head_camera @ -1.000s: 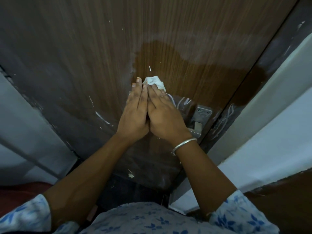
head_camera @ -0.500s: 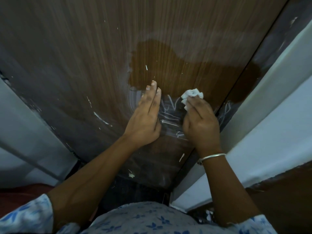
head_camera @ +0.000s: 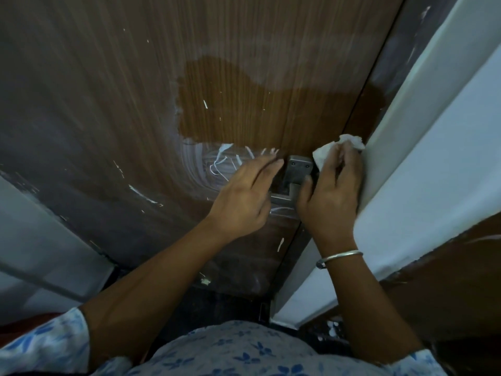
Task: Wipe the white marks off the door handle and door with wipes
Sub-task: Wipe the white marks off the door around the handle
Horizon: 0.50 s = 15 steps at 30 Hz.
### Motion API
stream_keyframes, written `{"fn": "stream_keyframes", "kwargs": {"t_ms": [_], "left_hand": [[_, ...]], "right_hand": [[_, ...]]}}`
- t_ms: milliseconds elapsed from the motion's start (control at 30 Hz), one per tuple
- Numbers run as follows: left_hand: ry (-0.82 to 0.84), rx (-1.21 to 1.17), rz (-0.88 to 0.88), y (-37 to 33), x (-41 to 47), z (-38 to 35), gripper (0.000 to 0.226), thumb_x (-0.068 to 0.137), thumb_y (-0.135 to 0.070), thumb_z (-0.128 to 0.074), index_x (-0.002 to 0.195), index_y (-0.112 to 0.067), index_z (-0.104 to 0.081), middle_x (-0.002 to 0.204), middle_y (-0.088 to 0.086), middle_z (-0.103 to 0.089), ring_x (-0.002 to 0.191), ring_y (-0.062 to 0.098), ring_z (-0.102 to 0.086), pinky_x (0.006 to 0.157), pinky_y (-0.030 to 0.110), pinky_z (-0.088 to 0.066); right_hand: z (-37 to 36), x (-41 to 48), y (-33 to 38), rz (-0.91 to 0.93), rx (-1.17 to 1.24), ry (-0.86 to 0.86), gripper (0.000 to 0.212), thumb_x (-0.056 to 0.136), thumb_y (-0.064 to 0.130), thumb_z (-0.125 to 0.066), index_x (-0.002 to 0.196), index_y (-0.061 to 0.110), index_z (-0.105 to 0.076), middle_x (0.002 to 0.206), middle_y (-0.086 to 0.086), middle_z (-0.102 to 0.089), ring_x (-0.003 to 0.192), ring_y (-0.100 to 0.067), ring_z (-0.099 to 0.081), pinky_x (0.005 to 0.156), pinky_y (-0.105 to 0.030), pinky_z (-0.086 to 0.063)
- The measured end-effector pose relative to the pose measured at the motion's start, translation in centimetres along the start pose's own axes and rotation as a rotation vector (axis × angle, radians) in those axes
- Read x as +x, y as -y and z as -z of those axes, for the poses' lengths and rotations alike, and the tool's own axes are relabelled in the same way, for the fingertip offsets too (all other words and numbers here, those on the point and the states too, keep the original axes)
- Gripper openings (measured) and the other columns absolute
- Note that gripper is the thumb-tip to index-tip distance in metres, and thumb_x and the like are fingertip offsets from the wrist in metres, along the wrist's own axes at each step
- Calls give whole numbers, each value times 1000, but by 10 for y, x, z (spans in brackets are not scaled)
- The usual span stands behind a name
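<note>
A brown wooden door (head_camera: 244,44) fills the view, with a darker wiped patch (head_camera: 244,104) above white scribbled marks (head_camera: 225,161). The grey metal door handle (head_camera: 298,169) sits at the door's right edge, between my hands. My right hand (head_camera: 330,196) grips a crumpled white wipe (head_camera: 325,153) and holds it at the door's right edge, just right of the handle plate. My left hand (head_camera: 244,196) lies flat on the door with straight fingers, its tips touching the handle plate's left side.
A white door frame (head_camera: 420,147) runs diagonally along the right, close against my right hand. More white streaks (head_camera: 141,195) mark the door's lower left. A grey wall (head_camera: 32,240) lies at the left.
My right hand has swept the wipe rightward from the door's middle to the frame edge, uncovering the handle. My left hand has followed to the right and now touches the handle plate.
</note>
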<state>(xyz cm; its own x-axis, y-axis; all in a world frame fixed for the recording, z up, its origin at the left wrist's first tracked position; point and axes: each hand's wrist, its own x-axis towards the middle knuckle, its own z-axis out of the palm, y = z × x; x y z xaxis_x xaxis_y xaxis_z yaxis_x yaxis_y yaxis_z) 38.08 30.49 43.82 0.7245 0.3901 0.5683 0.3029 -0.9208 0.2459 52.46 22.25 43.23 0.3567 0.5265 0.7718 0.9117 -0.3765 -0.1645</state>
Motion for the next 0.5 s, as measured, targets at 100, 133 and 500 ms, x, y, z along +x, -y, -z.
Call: {"fn": "stream_keyframes", "kwargs": {"t_ms": [100,133,500], "left_hand": [[53,19,-47,-1,1,-7,41,80,-10,-64,120,0,-57,112,19,-59,102,29,-58,84,34,-50],[76,24,-65,-1,1,-9,37,79,-11,-67,114,-1,-60,106,18,-61,96,29,-59,78,33,-50],[203,79,-100,-2,8,-10,21,86,-14,-60,101,-1,-67,90,16,-67,81,32,-63,67,41,-54]], "right_hand": [[-4,-5,2,-51,-69,136,77,87,24,-57,141,-10,-14,148,-36,-15,138,-48,-14,113,-54,-21],[-6,-5,2,-57,-78,154,80,87,24,-58,141,-10,-10,148,-37,-13,138,-49,-13,113,-55,-21],[-9,-13,7,-181,223,212,68,94,31,-32,143,-11,-9,152,-32,-4,141,-43,-5,112,-55,-24]]}}
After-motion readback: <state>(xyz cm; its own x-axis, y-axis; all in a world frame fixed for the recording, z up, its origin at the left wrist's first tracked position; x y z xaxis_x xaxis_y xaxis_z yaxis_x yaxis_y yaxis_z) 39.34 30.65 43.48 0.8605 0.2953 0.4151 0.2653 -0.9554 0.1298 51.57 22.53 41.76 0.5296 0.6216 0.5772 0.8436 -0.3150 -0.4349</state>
